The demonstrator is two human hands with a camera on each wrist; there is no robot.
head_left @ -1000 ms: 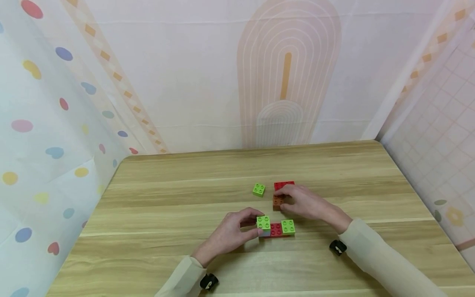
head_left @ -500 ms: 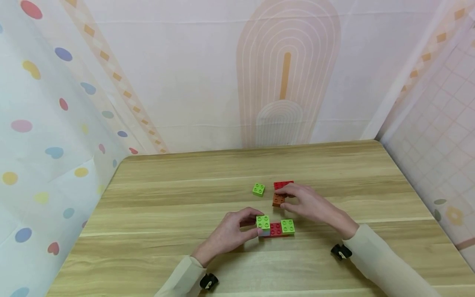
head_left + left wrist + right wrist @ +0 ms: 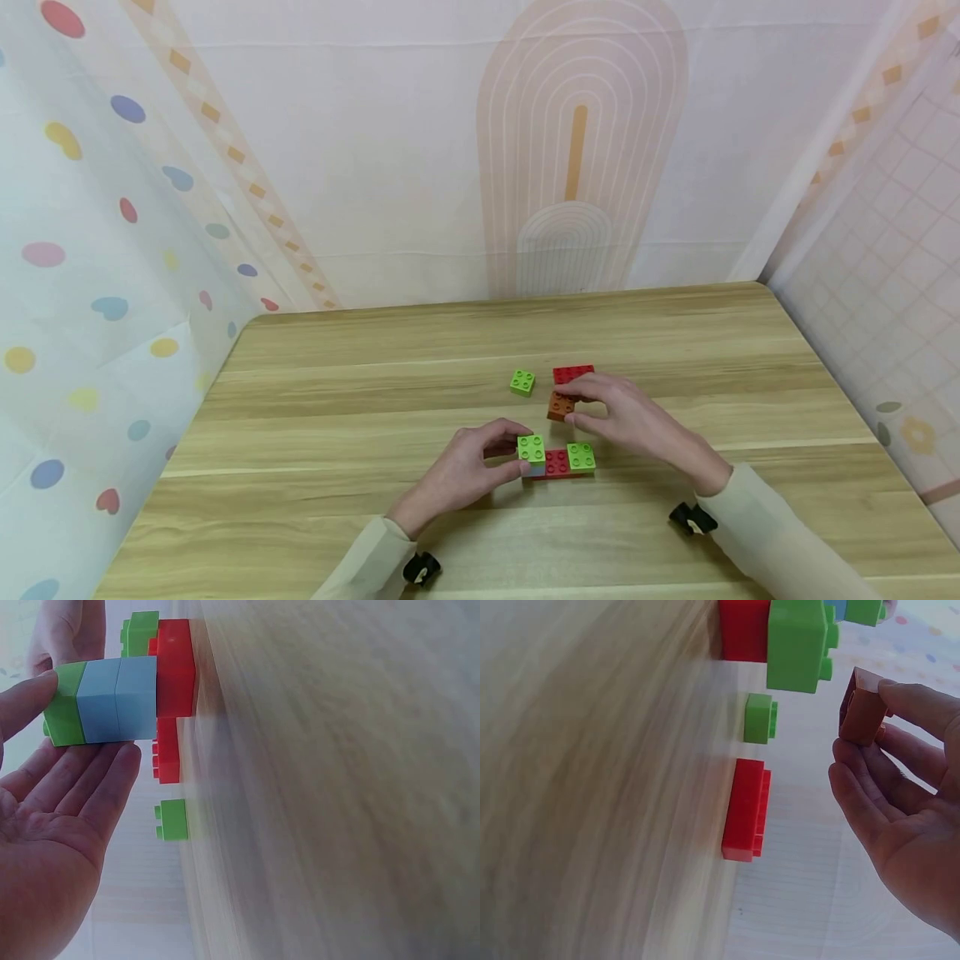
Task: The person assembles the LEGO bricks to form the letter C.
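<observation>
My left hand [image 3: 465, 468] holds the left end of a toy brick build between thumb and fingers. In the left wrist view, a lime green brick [image 3: 66, 705] tops two light blue bricks [image 3: 118, 699], stacked on a long red brick [image 3: 176, 671]. Another green brick [image 3: 581, 457] sits on the red brick's right end, leaving red studs bare between. Just behind the build, my right hand [image 3: 626, 412] pinches a small brown brick [image 3: 864, 712] by its sides. That brick is raised off the table and tilted, its hollow underside partly showing in the right wrist view.
Beyond the build, a loose green brick [image 3: 522, 382] lies on the wooden table [image 3: 337, 417]. A loose red brick [image 3: 573, 372] is to its right, close behind my right fingers. Patterned cloth [image 3: 390, 167] hangs behind the table.
The brown brick in my right hand has shifted slightly left and tilted. My right forearm has swung a little right and toward the near edge. The left hand stays put on the build.
</observation>
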